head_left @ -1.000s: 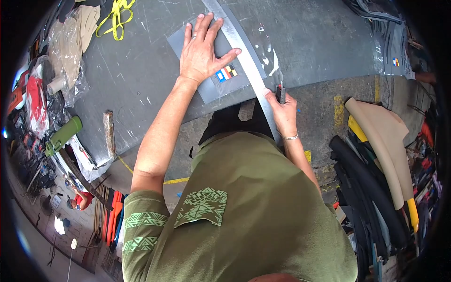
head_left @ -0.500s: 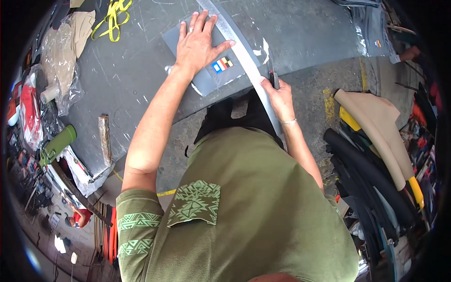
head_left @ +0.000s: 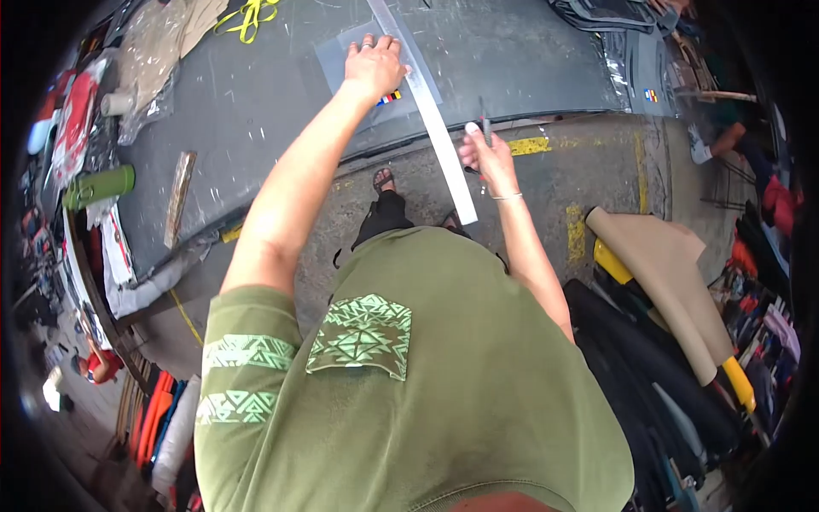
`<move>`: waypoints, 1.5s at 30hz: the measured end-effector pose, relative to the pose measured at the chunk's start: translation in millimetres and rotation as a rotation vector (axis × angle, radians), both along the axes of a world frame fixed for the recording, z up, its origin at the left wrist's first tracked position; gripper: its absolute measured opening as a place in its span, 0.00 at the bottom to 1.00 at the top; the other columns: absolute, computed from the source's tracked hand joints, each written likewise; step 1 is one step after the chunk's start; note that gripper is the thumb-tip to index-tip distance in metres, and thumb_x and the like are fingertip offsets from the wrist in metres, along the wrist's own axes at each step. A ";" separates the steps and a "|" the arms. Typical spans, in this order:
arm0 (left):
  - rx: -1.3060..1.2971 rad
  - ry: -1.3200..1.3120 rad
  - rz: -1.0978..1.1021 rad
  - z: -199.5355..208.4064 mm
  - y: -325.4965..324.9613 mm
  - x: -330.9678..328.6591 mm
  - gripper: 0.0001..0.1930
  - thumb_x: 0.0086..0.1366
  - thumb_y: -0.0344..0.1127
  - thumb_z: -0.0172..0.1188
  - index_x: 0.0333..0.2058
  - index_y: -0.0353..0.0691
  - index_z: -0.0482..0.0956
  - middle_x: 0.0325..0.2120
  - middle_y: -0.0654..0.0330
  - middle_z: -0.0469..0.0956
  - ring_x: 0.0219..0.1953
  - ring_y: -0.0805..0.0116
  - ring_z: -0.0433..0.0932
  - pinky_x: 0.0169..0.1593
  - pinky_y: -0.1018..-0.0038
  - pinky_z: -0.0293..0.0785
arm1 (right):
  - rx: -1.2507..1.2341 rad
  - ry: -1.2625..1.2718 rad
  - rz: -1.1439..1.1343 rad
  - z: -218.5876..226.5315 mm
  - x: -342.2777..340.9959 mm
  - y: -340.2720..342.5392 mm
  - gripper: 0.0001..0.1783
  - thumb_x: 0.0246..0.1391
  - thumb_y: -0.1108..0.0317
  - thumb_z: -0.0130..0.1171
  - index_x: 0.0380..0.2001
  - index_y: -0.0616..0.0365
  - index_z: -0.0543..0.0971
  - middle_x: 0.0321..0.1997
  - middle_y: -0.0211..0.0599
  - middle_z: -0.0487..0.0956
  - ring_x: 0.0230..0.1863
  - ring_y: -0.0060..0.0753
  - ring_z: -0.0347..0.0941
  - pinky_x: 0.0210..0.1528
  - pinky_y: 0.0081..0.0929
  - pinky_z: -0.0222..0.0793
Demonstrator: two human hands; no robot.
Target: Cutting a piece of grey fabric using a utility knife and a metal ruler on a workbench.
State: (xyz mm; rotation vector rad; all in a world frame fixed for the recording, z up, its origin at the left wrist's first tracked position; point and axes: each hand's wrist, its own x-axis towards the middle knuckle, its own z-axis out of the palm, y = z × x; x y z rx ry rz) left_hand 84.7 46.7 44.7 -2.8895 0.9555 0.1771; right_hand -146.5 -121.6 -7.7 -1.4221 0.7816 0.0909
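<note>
Off to the left on the dark work table [head_left: 281, 111], a crumpled clear plastic bag [head_left: 152, 60] shows beige material inside; I can't make out more of what's in it.

In front of the person, a long metal straightedge [head_left: 439, 132] lies across a grey sheet [head_left: 337, 64]. Its long axis runs from the far side of the table, slightly left, back toward the person and to the right, and the near end juts past the table edge over the floor. A small multicoloured patch [head_left: 390, 97] peeks out on the sheet beneath the wrist.

The left arm reaches long and nearly straight; the left hand [head_left: 375, 68] presses down palm-first, fingers spread a little and bent, gripping nothing, with its thumb side against the straightedge.

The right arm is held closer in, and the right hand [head_left: 490, 162] is just beside the straightedge, past the table edge. It grasps a dark cutter [head_left: 487, 128], thumb raised alongside, the other fingers curled. The cutter points away from the person, toward the table; its tip is too blurred to read.
</note>
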 end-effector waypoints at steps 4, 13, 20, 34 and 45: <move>0.154 0.247 0.038 9.8 -0.5 17.9 0.50 0.58 0.67 0.66 0.72 0.46 0.61 0.73 0.59 0.60 0.73 0.46 0.60 0.71 0.52 0.63 | -0.073 0.106 0.028 -25.5 -64.7 -56.0 0.26 0.62 0.43 0.65 0.37 0.59 0.81 0.28 0.34 0.85 0.25 0.21 0.78 0.26 0.20 0.69; 0.197 0.205 0.119 21.7 -5.8 8.1 0.49 0.53 0.60 0.75 0.70 0.49 0.65 0.72 0.65 0.62 0.72 0.48 0.62 0.68 0.52 0.69 | -0.273 0.489 0.190 -142.8 -309.1 -120.8 0.26 0.60 0.50 0.60 0.16 0.57 0.80 0.14 0.34 0.77 0.12 0.28 0.70 0.17 0.30 0.63; 0.192 0.234 0.115 30.5 -24.0 5.5 0.49 0.52 0.59 0.76 0.69 0.49 0.66 0.72 0.65 0.62 0.70 0.51 0.64 0.67 0.55 0.71 | -0.276 0.629 0.134 -297.9 -478.4 -127.9 0.31 0.58 0.45 0.64 0.39 0.70 0.84 0.35 0.52 0.87 0.39 0.46 0.84 0.45 0.43 0.76; 0.098 0.238 0.063 22.3 -8.6 11.7 0.52 0.52 0.59 0.76 0.70 0.43 0.64 0.73 0.58 0.60 0.71 0.53 0.66 0.69 0.58 0.68 | -0.348 0.605 0.082 -170.5 -397.0 -121.8 0.28 0.58 0.44 0.65 0.36 0.65 0.85 0.31 0.43 0.86 0.34 0.40 0.82 0.41 0.39 0.75; 0.088 0.166 -0.100 15.7 -4.8 22.0 0.52 0.52 0.57 0.77 0.66 0.29 0.65 0.73 0.46 0.57 0.73 0.49 0.60 0.72 0.58 0.63 | -0.290 0.221 -0.116 -84.6 -279.2 -99.3 0.21 0.67 0.57 0.59 0.55 0.58 0.69 0.24 0.30 0.74 0.21 0.24 0.71 0.24 0.25 0.69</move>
